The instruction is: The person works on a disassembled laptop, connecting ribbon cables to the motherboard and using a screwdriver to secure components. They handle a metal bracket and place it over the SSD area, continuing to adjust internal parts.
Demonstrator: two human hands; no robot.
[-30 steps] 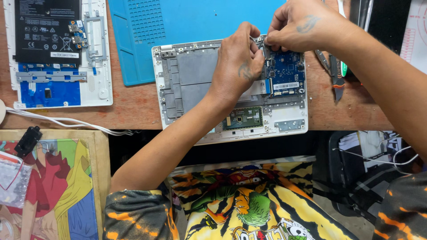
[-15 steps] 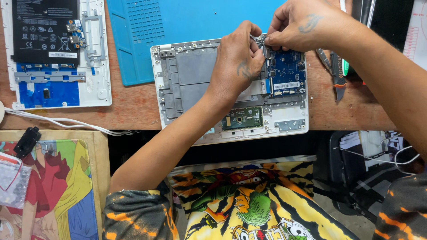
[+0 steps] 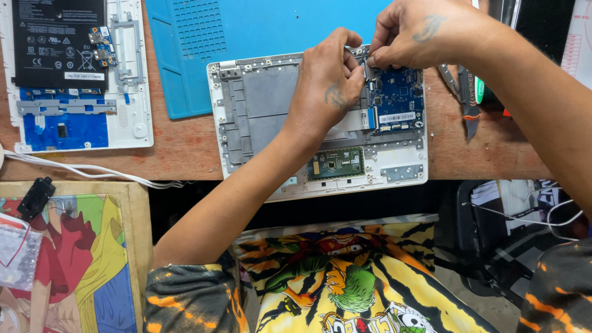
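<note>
The left hand [image 3: 327, 86] sits just above the middle of the frame, back facing the camera, a small dark mark near the wrist. Its fingers [image 3: 348, 58] curl inward, tips pinched together at the upper right of the hand. The left forearm runs down and to the left, reaching a patterned sleeve near the bottom edge. The right hand [image 3: 425, 34] lies at the top of the frame, right of centre, knuckles up, also marked on its back. Its fingertips bunch downward and leftward, almost meeting those of the left hand. The right forearm slants toward the right edge.
</note>
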